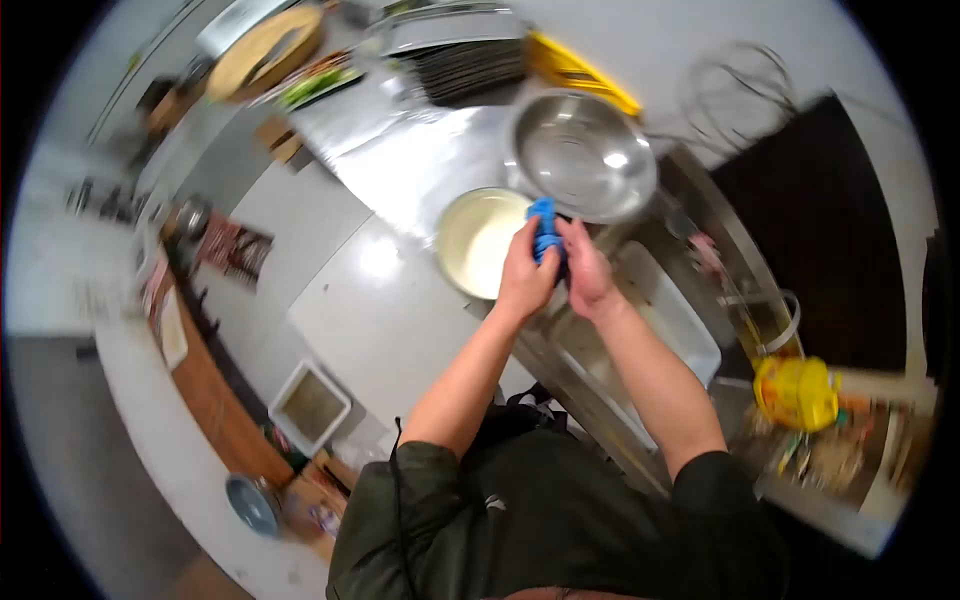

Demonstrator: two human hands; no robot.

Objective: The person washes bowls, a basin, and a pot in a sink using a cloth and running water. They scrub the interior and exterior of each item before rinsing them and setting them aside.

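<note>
A bunched blue cloth (545, 228) is in my left hand (526, 272), whose fingers and thumb are wrapped round it. Right beside it, my right hand (590, 268) has its fingers stretched out, their inner side right at the cloth. Both hands are above the edge of the sink counter. Just left of them stands a round pale bowl (475, 240) with a cream-coloured inside. Beyond my fingertips sits a large steel basin (580, 150). A white rectangular tub (685, 320) rests in the sink beneath my right forearm.
A yellow container (796, 392) stands on the right, near a faucet (785, 325). Dark stacked trays (468, 70) and a yellow rack (580, 72) are at the back of the steel counter (400, 150). On the floor at left is a white square bin (310, 405).
</note>
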